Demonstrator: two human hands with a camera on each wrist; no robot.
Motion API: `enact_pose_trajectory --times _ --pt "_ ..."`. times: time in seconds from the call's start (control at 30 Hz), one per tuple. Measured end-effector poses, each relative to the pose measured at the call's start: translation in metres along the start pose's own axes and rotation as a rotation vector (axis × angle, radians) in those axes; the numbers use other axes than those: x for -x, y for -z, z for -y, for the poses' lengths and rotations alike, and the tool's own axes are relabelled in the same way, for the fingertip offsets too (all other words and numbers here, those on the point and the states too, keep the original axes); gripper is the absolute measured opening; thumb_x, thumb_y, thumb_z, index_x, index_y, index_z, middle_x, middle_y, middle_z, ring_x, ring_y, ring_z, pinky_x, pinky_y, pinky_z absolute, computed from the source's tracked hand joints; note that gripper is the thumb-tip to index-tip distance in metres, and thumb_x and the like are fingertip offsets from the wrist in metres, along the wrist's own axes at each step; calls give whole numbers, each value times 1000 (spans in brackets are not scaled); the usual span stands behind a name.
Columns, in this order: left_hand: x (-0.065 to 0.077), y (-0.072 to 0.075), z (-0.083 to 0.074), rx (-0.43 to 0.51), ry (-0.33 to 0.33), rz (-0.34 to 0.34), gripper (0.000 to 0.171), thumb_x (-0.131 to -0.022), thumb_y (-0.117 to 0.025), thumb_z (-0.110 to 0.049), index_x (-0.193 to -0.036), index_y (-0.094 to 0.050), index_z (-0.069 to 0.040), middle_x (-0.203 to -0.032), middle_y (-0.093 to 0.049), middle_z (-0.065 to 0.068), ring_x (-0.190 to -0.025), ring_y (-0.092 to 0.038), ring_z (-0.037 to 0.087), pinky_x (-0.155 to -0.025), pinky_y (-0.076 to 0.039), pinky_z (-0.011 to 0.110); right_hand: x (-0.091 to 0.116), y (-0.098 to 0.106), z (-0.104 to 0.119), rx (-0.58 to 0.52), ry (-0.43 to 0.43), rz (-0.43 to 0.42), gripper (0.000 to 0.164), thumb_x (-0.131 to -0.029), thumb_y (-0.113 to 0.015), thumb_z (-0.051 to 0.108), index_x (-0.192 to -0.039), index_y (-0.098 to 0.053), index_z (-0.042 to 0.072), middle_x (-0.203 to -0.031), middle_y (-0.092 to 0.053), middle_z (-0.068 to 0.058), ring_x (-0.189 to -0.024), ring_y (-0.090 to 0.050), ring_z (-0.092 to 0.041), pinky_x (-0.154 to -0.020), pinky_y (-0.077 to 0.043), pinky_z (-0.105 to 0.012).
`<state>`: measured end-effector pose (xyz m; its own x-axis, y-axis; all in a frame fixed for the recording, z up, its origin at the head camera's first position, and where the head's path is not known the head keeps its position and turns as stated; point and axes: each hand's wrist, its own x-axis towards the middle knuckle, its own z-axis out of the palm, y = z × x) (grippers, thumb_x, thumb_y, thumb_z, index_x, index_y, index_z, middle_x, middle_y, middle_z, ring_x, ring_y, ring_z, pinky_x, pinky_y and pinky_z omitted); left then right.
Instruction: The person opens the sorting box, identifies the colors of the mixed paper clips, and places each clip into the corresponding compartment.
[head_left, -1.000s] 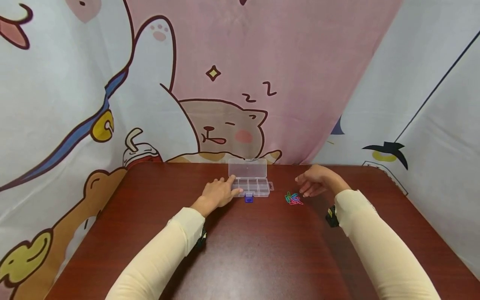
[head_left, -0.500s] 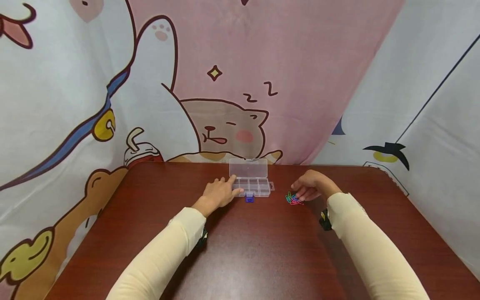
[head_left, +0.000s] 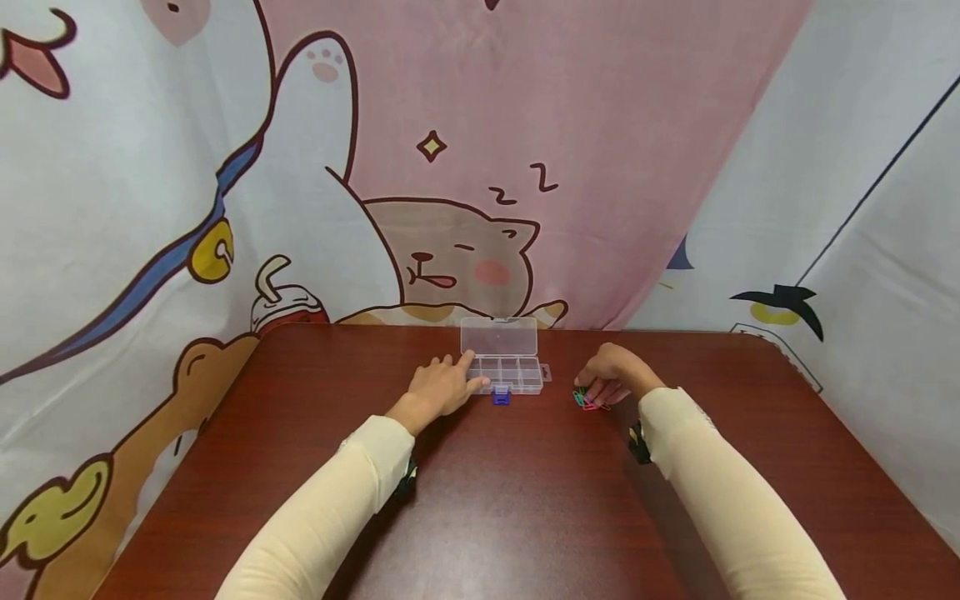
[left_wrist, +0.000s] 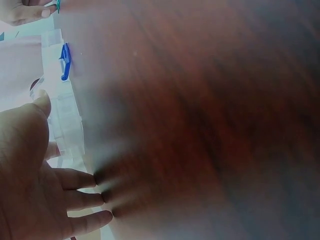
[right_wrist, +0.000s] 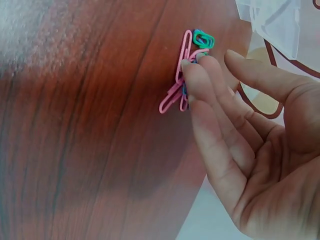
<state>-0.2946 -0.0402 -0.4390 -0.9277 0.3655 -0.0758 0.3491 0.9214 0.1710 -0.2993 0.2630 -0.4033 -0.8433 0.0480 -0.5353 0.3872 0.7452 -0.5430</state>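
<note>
The clear compartment box [head_left: 510, 375] stands near the table's back with its transparent lid raised and a blue latch [head_left: 501, 399] in front. My left hand [head_left: 438, 387] lies at the box's left end, thumb and index finger spread against it. Its other fingers reach the table, fairly straight, in the left wrist view. Right of the box lies a small pile of coloured paper clips [right_wrist: 175, 90], pink, green and blue. Over them is my right hand [head_left: 609, 375], fingertips [right_wrist: 189, 67] touching the clips and thumb held apart. Those fingers hide part of the pile.
The dark red-brown wooden table [head_left: 495, 500] runs from the front to a cloth backdrop [head_left: 600, 167] printed with cartoon animals. A hanging tab [head_left: 546, 372] sticks out from the box's right side.
My right hand has moved left and down onto the paper clips, from a spot just beside them. My left hand stays at the box.
</note>
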Motion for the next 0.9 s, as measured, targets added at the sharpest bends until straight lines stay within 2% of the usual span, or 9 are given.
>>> enact_pose_trajectory --times 0.27,0.5,0.73,0.9 --pt "-1 0 -1 -17 1 2 72 -98 -34 -64 -154 -27 -20 -149 -42 22 -137 -39 40 -105 -37 56 -8 -6 1 128 10 -64 17 -83 -69 14 -76 -74 -1 -67 -71 -8 -59 -70 -18 -59 -57 -35" --pt "0 1 -1 -16 3 3 72 -98 -34 -64 -154 -27 -20 -149 -42 22 -137 -39 40 -105 -37 56 -7 -6 9 229 -27 -83 17 -83 -69 16 -76 -75 1 -71 -72 -8 -61 -70 -18 -59 -56 -33" --pt "-1 1 -1 -11 5 7 72 -97 -33 -65 -154 -27 -21 -149 -41 21 -137 -39 41 -105 -37 56 -4 -5 8 227 -3 -79 18 -83 -70 19 -76 -73 3 -70 -71 -7 -63 -68 -19 -60 -56 -34" --pt "-1 0 -1 -19 5 1 72 -97 -34 -65 -154 -28 -20 -148 -43 21 -135 -41 40 -104 -38 55 -2 -5 7 183 4 -66 18 -84 -70 18 -75 -71 2 -70 -69 -8 -63 -67 -19 -61 -56 -34"
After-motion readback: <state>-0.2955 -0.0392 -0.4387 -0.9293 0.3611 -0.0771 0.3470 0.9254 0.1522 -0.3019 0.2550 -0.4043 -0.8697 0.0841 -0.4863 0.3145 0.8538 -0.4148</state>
